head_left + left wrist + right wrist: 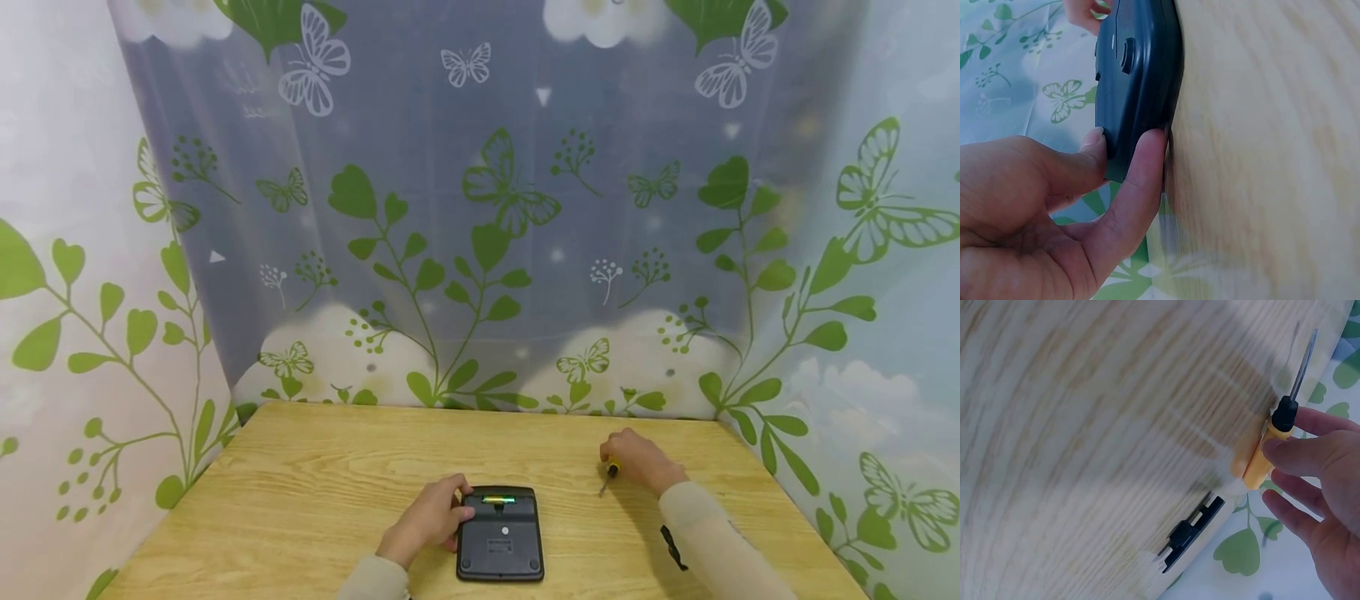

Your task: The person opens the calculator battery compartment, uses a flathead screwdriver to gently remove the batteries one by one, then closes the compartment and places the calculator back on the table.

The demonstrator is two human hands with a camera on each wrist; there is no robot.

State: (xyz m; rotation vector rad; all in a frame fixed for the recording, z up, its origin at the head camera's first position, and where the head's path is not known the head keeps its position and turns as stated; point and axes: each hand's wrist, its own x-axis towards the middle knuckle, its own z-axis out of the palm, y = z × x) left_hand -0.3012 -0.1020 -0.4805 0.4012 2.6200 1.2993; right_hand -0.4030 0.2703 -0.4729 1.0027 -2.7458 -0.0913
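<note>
A black calculator (486,531) lies face down on the table, its battery bay uncovered with a green and gold battery (498,500) inside. My left hand (429,518) grips its left edge near the upper corner; in the left wrist view the thumb is on the back and a finger lies along the side. Farther right, my right hand (643,460) holds a screwdriver (1262,456) by its yellow handle, between thumb and fingers. The metal shaft points away from the palm, close over the wood. A narrow black battery cover (1191,535) lies on the table near the right forearm.
The wooden table (337,467) reaches back to a printed curtain (420,250) with leaves and butterflies. More of the same cloth hangs at the left and right sides, close to the table edges.
</note>
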